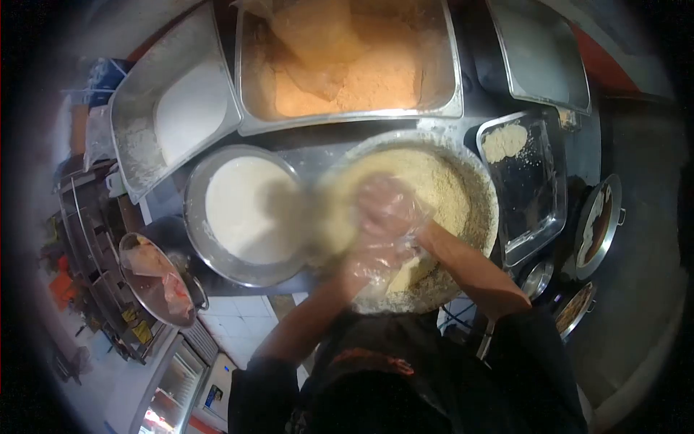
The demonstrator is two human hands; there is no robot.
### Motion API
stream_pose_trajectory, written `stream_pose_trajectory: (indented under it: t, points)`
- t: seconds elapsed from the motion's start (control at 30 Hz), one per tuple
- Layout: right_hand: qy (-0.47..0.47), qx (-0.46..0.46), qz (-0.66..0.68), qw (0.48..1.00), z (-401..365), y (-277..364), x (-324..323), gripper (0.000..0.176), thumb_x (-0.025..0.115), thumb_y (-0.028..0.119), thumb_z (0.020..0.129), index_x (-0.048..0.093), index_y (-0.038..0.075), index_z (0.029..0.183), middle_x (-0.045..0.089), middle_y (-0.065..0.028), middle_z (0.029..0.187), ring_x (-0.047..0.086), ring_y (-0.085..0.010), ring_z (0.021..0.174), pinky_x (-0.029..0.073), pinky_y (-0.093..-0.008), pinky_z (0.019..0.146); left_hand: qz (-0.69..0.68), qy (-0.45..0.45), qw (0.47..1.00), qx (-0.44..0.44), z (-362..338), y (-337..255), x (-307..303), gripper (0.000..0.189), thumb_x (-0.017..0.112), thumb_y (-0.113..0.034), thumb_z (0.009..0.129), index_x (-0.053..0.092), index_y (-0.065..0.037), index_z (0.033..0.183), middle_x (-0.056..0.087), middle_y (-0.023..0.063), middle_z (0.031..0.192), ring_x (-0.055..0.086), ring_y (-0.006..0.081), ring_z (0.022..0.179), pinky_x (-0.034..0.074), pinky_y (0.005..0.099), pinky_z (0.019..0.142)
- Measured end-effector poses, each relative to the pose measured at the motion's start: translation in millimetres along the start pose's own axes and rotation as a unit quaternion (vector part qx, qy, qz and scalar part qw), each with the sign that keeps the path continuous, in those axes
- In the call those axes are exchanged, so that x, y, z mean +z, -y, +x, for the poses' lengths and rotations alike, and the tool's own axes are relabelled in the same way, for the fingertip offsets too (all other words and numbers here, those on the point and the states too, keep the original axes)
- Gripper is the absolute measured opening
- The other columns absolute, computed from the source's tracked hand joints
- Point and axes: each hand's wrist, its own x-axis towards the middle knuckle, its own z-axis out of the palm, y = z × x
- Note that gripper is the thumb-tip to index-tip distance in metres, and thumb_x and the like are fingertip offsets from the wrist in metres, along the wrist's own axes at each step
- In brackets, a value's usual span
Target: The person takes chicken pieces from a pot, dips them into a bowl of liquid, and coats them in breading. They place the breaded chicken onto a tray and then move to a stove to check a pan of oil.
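both gloved hands were over the wide bowl, and the pale yellow flour lay below them and beyond to the far right. the right hand, the farther one, was near the bowl's middle, its fingers seemingly half curled; blur hid whether it gripped any flour. the left hand was closer to the body, just below the right, its opening and hold impossible to tell. the bowl was round, with no long axis. left of both hands, the bowl of white liquid or powder stood on the surface.
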Motion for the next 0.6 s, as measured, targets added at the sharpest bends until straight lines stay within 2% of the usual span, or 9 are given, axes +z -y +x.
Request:
stream_pose_trajectory:
  t: [0.1, 0.17, 0.27, 0.3, 0.33, 0.43, 0.47, 0.5, 0.6]
  points:
    - [-0.005, 0.022, 0.002, 1.000, -11.8, 37.7, 3.9, 0.045, 0.056, 0.036, 0.092, 0.060, 0.011, 0.128, 0.054, -0.0135, 0.136, 0.046, -0.0325, 0.132, 0.030, -0.0501, 0.116, -0.011, 0.052, 0.998, -0.012, -3.3, 7.8, 2.5, 0.059, 0.051, -0.055, 0.096, 0.055, -0.011, 0.136, 0.061, 0.0155, 0.127, 0.057, 0.0306, 0.115, 0.040, 0.0453, 0.103]
    - [-0.023, 0.027, -0.035, 0.999, 6.0, 25.8, -4.1, 0.046, 0.056, 0.038, 0.092, 0.060, 0.014, 0.130, 0.054, -0.0109, 0.139, 0.045, -0.0295, 0.134, 0.027, -0.0485, 0.118, -0.210, -0.062, 0.973, 0.068, -3.5, 41.9, 30.0, 0.060, 0.051, -0.056, 0.096, 0.056, -0.011, 0.135, 0.061, 0.0154, 0.127, 0.057, 0.0304, 0.115, 0.040, 0.0453, 0.103]
    - [-0.057, 0.015, -0.012, 0.998, 7.2, 30.9, 6.0, 0.044, 0.056, 0.037, 0.092, 0.061, 0.014, 0.129, 0.056, -0.0104, 0.136, 0.046, -0.0284, 0.135, 0.027, -0.0477, 0.118, -0.375, -0.098, 0.921, 0.034, -23.7, 11.2, 21.5, 0.064, 0.050, -0.057, 0.096, 0.053, -0.008, 0.137, 0.063, 0.0183, 0.124, 0.060, 0.0285, 0.111, 0.042, 0.0412, 0.102]
    - [0.003, 0.021, 0.011, 1.000, 12.9, 26.5, -10.0, 0.043, 0.055, 0.037, 0.093, 0.061, 0.014, 0.129, 0.057, -0.0107, 0.135, 0.047, -0.0287, 0.133, 0.027, -0.0483, 0.118, -0.154, -0.008, 0.987, -0.033, -16.0, -10.7, 4.2, 0.063, 0.053, -0.056, 0.095, 0.053, -0.008, 0.137, 0.062, 0.0180, 0.125, 0.060, 0.0280, 0.112, 0.043, 0.0421, 0.101]
    - [0.058, 0.022, 0.030, 0.998, 19.5, 22.1, -18.2, 0.043, 0.054, 0.037, 0.093, 0.061, 0.013, 0.128, 0.057, -0.0110, 0.133, 0.048, -0.0290, 0.132, 0.028, -0.0490, 0.117, 0.079, 0.078, 0.989, -0.096, -5.4, -20.2, -9.7, 0.062, 0.056, -0.055, 0.095, 0.054, -0.009, 0.136, 0.062, 0.0177, 0.126, 0.059, 0.0275, 0.113, 0.044, 0.0430, 0.100]
    - [-0.008, 0.027, 0.045, 0.999, 5.2, 47.4, -3.1, 0.044, 0.055, 0.039, 0.092, 0.062, 0.012, 0.126, 0.059, -0.0115, 0.129, 0.050, -0.0301, 0.127, 0.030, -0.0498, 0.115, 0.061, 0.123, 0.984, -0.114, -8.9, -25.7, -21.9, 0.061, 0.060, -0.054, 0.092, 0.055, -0.011, 0.136, 0.062, 0.0161, 0.127, 0.059, 0.0278, 0.114, 0.045, 0.0452, 0.098]
    - [-0.049, 0.022, 0.033, 0.998, 9.2, 42.5, -0.5, 0.044, 0.056, 0.040, 0.091, 0.062, 0.012, 0.124, 0.059, -0.0117, 0.127, 0.051, -0.0306, 0.125, 0.031, -0.0502, 0.114, 0.072, 0.111, 0.986, -0.103, -10.3, -8.7, -8.8, 0.061, 0.060, -0.054, 0.092, 0.055, -0.011, 0.136, 0.062, 0.0161, 0.127, 0.059, 0.0278, 0.114, 0.045, 0.0452, 0.098]
    - [-0.088, 0.016, 0.022, 0.996, 14.3, 35.1, 2.4, 0.045, 0.057, 0.041, 0.090, 0.063, 0.011, 0.123, 0.060, -0.0120, 0.125, 0.052, -0.0312, 0.123, 0.032, -0.0507, 0.113, 0.043, -0.041, 0.998, -0.002, -14.4, 26.2, 20.4, 0.061, 0.061, -0.053, 0.091, 0.056, -0.011, 0.135, 0.064, 0.0167, 0.120, 0.061, 0.0297, 0.109, 0.046, 0.0447, 0.096]
    - [-0.139, 0.058, 0.083, 0.985, 6.4, 45.2, 25.2, 0.050, 0.058, 0.045, 0.088, 0.063, 0.010, 0.123, 0.060, -0.0129, 0.125, 0.052, -0.0323, 0.123, 0.032, -0.0509, 0.113, 0.198, -0.137, 0.967, 0.084, -36.5, 3.8, 9.3, 0.059, 0.067, -0.047, 0.089, 0.057, -0.011, 0.134, 0.069, 0.0164, 0.104, 0.065, 0.0310, 0.095, 0.049, 0.0419, 0.090]
